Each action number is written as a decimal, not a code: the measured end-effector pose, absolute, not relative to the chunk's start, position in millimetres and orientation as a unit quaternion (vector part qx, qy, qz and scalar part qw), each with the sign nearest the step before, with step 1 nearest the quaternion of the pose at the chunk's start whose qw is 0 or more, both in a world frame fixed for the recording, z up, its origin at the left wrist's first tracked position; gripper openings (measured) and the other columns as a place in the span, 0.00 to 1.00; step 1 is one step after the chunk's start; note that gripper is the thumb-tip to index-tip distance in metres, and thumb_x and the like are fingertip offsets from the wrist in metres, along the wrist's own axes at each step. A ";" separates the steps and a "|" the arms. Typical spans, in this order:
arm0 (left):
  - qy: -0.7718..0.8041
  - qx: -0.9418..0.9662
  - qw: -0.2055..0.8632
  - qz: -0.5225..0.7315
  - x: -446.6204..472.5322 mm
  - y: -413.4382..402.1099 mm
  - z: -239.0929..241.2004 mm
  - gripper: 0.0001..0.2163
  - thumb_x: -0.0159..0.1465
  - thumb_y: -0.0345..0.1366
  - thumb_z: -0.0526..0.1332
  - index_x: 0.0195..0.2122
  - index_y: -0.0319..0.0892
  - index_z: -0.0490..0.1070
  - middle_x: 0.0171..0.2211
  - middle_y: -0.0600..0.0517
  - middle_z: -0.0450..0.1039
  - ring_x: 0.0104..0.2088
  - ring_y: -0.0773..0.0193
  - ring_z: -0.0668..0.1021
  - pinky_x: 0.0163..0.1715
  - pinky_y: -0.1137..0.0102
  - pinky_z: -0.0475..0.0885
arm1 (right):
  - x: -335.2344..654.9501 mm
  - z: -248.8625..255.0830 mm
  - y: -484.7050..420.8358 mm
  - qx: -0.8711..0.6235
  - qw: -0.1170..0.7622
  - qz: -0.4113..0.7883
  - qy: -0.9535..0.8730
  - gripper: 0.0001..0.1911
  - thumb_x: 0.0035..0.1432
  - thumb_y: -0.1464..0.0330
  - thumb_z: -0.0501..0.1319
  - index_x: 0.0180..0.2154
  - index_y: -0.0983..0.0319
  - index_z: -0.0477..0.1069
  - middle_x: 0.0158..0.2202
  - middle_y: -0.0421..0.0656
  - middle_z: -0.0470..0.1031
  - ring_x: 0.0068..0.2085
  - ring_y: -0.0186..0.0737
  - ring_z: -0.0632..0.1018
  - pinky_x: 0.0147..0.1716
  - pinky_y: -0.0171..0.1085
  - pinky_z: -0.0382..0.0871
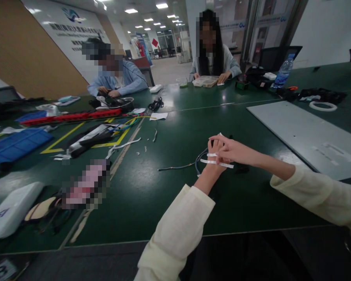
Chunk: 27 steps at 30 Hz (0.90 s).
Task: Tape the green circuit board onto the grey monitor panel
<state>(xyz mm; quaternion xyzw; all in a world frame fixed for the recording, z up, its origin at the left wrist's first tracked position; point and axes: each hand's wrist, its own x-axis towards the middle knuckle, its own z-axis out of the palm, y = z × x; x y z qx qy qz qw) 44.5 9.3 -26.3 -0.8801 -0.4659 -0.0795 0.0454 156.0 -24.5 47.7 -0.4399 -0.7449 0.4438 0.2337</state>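
My left hand (213,164) is raised over the table with its back toward me, and its bent fingers are partly covered by the other hand. White tape strips (226,165) lie across the back of that hand near the wrist, their ends sticking out. My right hand (229,150) reaches across from the right, its closed fingertips touching the left hand beside the strips; what they pinch is hidden. A dark cable (178,168) runs along the table and curves up behind my left hand. A small white bit shows at the upper fingers.
A grey panel (304,132) lies at right, near a white ring (323,106) and a water bottle (284,72). Two people sit across the table, one by a compartment box (205,81). A blue basket (19,144), white box (14,210) and pouch-like items lie left.
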 end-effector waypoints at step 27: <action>-0.433 -0.888 0.027 -0.155 38.8 12.7 -11.3 0.20 0.67 0.45 0.48 0.56 0.39 0.58 0.56 0.42 0.61 0.58 0.54 0.63 0.59 0.51 0.55 | 229.8 17.2 -7.8 -0.617 0.221 0.186 -0.732 0.35 0.62 0.49 0.45 0.63 0.62 0.50 0.30 0.44 0.76 0.29 0.39 0.76 0.30 0.35 0.68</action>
